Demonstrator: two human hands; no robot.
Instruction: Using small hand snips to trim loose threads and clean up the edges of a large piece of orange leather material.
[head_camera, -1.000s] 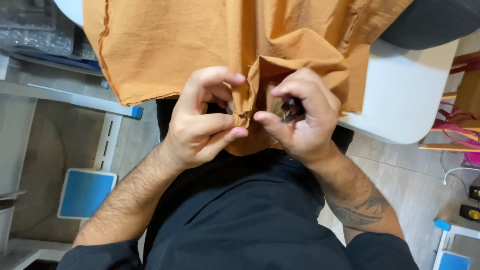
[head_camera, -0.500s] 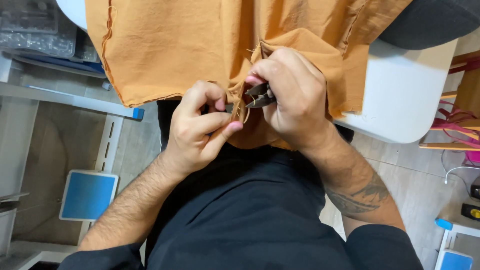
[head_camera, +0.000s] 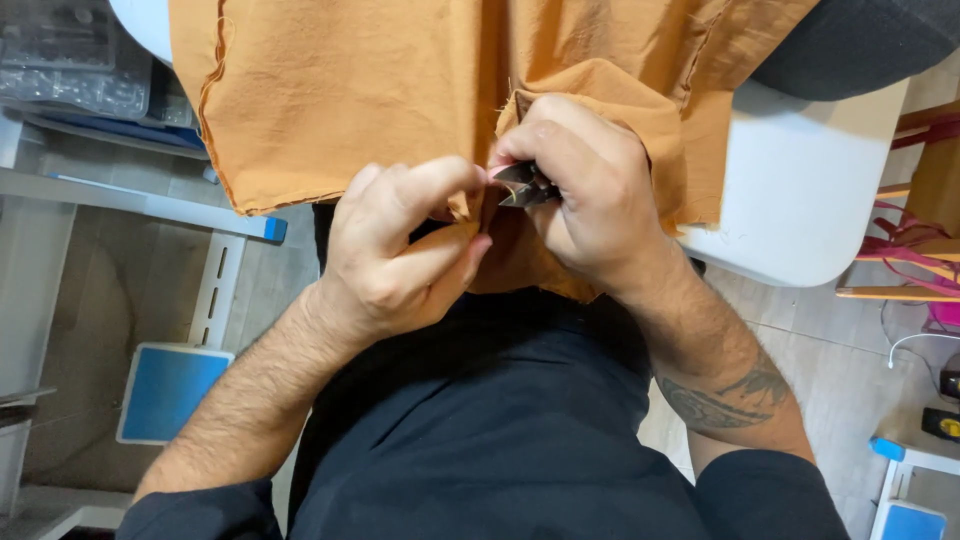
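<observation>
Snips (head_camera: 522, 185), seemingly thread clippers, sit clamped in your right hand (head_camera: 585, 195); your left hand (head_camera: 400, 250) pinches the orange fabric (head_camera: 350, 90) edge.

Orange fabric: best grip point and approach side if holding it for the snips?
Pinch the folded edge of the orange fabric beside the snips, coming from the left, as the left hand does now. That edge hangs off the white table toward the body, and the right hand occupies the other side.
</observation>
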